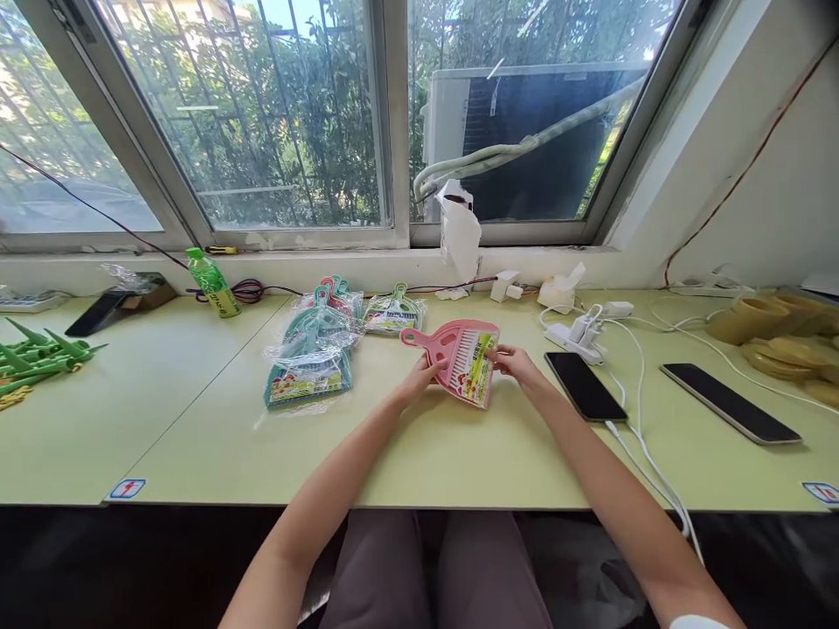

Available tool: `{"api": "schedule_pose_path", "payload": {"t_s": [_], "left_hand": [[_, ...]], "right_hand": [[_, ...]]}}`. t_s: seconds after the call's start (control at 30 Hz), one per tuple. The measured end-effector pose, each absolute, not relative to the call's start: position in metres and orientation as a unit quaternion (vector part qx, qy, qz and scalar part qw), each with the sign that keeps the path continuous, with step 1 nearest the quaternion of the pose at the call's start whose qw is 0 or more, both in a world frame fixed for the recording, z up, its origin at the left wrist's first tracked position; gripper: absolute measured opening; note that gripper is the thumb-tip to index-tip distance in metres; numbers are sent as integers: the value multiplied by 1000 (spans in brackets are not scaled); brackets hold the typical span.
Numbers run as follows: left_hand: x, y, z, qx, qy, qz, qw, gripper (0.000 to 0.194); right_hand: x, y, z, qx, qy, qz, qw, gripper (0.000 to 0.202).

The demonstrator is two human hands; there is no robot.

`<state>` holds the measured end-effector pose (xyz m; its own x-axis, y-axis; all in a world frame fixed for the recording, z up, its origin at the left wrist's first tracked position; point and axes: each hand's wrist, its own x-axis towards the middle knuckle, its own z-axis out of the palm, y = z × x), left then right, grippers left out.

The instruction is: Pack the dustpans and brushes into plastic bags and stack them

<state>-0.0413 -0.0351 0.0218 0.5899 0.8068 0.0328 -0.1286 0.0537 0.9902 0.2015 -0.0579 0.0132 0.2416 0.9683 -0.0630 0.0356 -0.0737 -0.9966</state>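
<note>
A pink mini dustpan-and-brush set (452,342) with a yellow-green printed label is held tilted just over the table, its handle pointing left. My left hand (421,379) grips its lower left side, the thumb lying on the front. At the label's right edge, my right hand (516,363) pinches the set between thumb and fingers. To the left lie teal dustpan sets (308,354) in clear plastic wrap, partly overlapping, with a red one behind them. Another wrapped set with a green handle (395,312) lies near the wall.
Two phones, one black (585,386) and one farther right (730,402), lie beside white cables and a power strip (575,341). A green bottle (213,282) leans near the sill. Green pointed pieces (43,354) sit far left, tan pieces (780,332) far right.
</note>
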Motion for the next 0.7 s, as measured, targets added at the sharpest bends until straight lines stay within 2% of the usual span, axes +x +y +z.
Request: {"api": "schedule_pose_path", "payload": {"t_s": [0.07, 0.13, 0.2, 0.27, 0.33, 0.4, 0.5, 0.57, 0.6, 0.67, 0.7], "left_hand": [[-39, -36, 22, 582, 319, 385, 642, 43], [-43, -31, 25, 570, 353, 413, 617, 37], [-49, -24, 29, 554, 380, 438, 597, 33], [-56, -19, 32, 542, 387, 449, 595, 32], [-59, -17, 32, 532, 373, 454, 610, 32], [-60, -18, 32, 524, 358, 454, 626, 34], [-55, -21, 29, 553, 363, 429, 615, 37], [-49, -25, 27, 586, 369, 405, 597, 39], [-46, -27, 26, 600, 367, 397, 590, 40], [-40, -32, 22, 624, 350, 389, 581, 41], [-37, -34, 20, 635, 340, 385, 577, 41]], "right_hand": [[208, -58, 12, -625, -473, 391, 482, 40], [222, -58, 10, -682, -488, 287, 462, 39], [239, -57, 7, -734, -469, 166, 463, 40], [256, -56, 4, -757, -411, 108, 496, 43], [266, -54, 2, -751, -332, 117, 559, 50], [269, -52, 4, -711, -273, 162, 628, 67], [254, -55, 14, -648, -285, 191, 680, 79], [232, -61, 23, -655, -355, 142, 652, 70], [217, -66, 27, -665, -411, 105, 614, 58], [184, -76, 34, -683, -541, 53, 488, 38], [168, -81, 37, -684, -595, 41, 420, 34]]}}
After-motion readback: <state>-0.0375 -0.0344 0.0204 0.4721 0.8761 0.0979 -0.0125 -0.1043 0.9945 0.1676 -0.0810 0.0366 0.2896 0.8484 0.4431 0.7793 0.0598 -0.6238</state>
